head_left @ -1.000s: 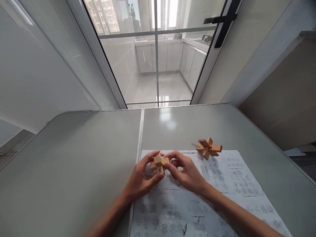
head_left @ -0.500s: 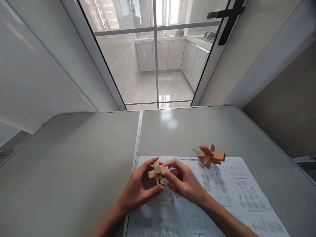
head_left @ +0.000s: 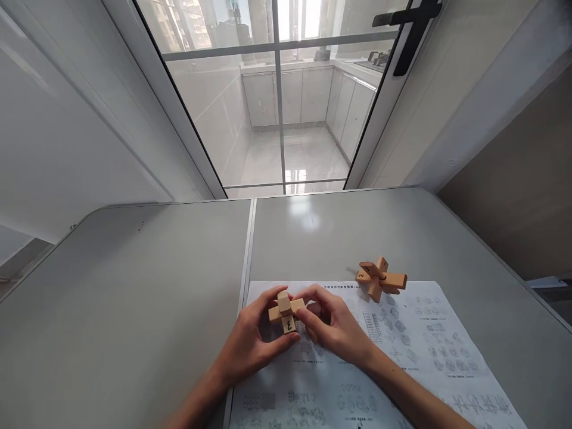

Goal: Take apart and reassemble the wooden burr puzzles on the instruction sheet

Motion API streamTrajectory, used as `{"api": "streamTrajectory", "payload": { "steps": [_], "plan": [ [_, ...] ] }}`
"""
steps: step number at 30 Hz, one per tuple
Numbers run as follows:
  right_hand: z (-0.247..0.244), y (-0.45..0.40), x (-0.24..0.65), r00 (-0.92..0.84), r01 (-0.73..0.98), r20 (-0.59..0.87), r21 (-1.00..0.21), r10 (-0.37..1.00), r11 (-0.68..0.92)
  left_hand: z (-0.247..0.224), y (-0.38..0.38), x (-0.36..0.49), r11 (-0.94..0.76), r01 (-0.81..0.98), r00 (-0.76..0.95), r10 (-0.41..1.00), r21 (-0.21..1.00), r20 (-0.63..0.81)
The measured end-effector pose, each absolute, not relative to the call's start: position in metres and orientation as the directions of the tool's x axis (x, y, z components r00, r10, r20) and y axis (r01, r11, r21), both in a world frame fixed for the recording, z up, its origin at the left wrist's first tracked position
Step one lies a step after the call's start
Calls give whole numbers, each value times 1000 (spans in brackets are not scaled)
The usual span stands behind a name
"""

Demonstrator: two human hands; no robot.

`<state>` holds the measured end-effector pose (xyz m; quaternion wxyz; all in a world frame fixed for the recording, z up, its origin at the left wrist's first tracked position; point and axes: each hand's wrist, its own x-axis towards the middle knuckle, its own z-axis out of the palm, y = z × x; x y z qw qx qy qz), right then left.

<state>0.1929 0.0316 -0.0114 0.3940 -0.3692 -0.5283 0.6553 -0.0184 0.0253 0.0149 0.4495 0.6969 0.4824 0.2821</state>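
Between my two hands is a light wooden burr puzzle [head_left: 285, 304], a cross of interlocked square sticks with a "3" marked on the end facing me. My left hand [head_left: 255, 333] grips it, the thumb at the near end and the fingers around the far side. My right hand [head_left: 333, 325] pinches its right-hand stick between thumb and index finger; the other fingers are curled underneath. Below the hands lies a printed instruction sheet [head_left: 402, 345] with diagrams of puzzles.
A darker, reddish wooden burr puzzle [head_left: 379, 279] with numbered sticks rests at the sheet's far edge. The grey folding table [head_left: 187, 268] has a seam [head_left: 248, 250] down its middle. Beyond the table's far edge stands a glass door [head_left: 277, 119] with a black handle [head_left: 413, 30].
Both hands keep their hold on the light puzzle, with hardly any movement. The whole view has shifted slightly.
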Motion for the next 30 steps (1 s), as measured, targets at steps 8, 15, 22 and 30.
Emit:
{"api": "streamTrajectory", "payload": {
  "steps": [8,15,22,30],
  "plan": [
    [-10,32,194,-417,-128,-62,-984,907,-126,14,25,-18,-110,392,369,928,913,-47],
    [-10,32,195,-420,-107,-65,-987,905,-120,15,24,-17,-104,351,367,930,931,-34],
    [-9,32,196,-421,-74,-58,-992,905,-99,17,26,-17,-122,343,381,924,931,-20],
    [-8,33,195,-435,-142,-35,-984,900,-107,17,27,-18,-69,252,377,926,965,-32]
  ]
}}
